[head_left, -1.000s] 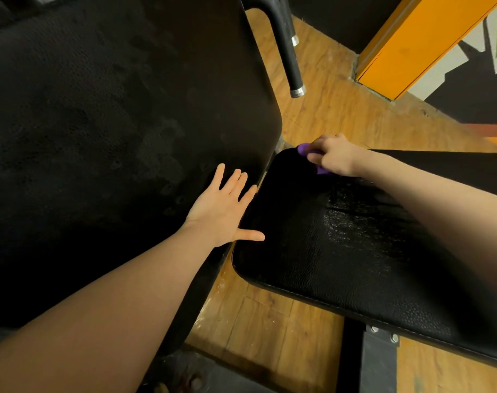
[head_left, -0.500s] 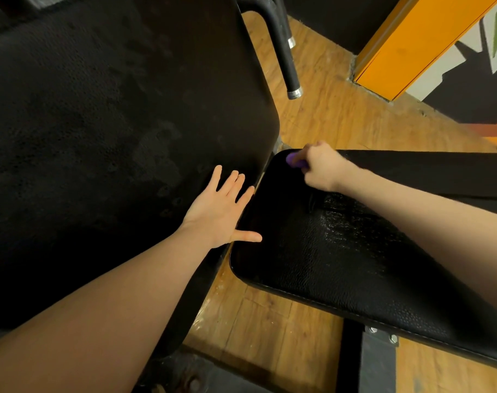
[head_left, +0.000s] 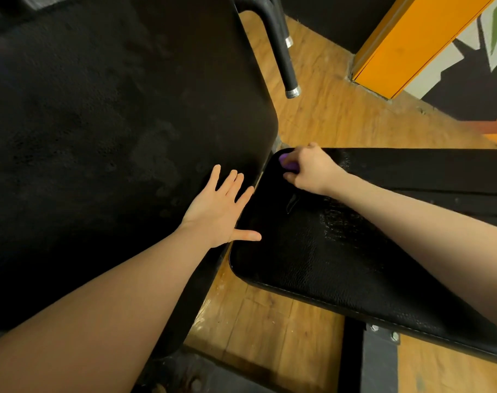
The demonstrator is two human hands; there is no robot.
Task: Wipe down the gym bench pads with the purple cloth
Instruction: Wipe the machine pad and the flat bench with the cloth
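The large matte black upright bench pad (head_left: pixel 114 143) fills the left, and the left hand (head_left: pixel 220 212) lies flat on its lower edge, fingers spread wide, holding nothing; just right of it, the glossy black leather seat pad (head_left: pixel 341 268) runs its long axis away to the right; the right hand (head_left: pixel 308 170) grips the small bunched purple cloth (head_left: pixel 287 163) at that pad's far left corner — so the unwiped length likely lies rightward, nearer the right arm; a wet sheen (head_left: pixel 338 222) marks the pad; below, the wooden plank floor (head_left: pixel 312 114) — beyond, an orange wall panel (head_left: pixel 406 43).
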